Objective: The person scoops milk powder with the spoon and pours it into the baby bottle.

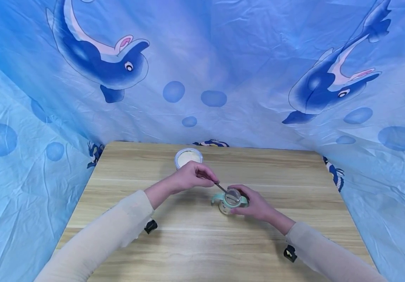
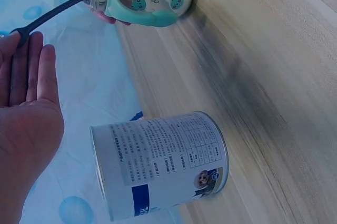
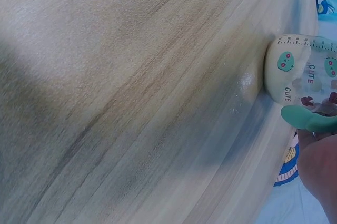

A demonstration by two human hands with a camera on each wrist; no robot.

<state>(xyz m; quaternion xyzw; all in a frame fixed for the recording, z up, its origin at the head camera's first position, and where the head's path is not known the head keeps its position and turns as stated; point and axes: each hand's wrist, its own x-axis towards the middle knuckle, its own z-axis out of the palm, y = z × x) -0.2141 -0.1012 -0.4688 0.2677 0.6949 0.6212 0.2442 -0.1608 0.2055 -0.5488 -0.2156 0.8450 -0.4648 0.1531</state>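
Note:
Over the middle of the table, my left hand (image 1: 188, 177) pinches the dark handle of a spoon (image 1: 220, 188) between thumb and fingers. The spoon slants down to the right, its far end at the mouth of a clear baby bottle (image 1: 225, 208). Around the bottle's neck my right hand (image 1: 254, 203) is curled, steadying it upright on the table. Mint-green handles (image 2: 150, 18) stick out from the bottle's sides. Its wall carries small printed figures and the word CUTE, with something pale low inside. In the right wrist view only part of the bottle (image 3: 300, 71) shows.
Behind my left hand stands a tin (image 2: 158, 163) with a printed label; its rim (image 1: 176, 159) surrounds pale powder. The wooden table (image 1: 188, 250) ends at a blue dolphin-printed sheet (image 1: 195, 47) behind and on both sides.

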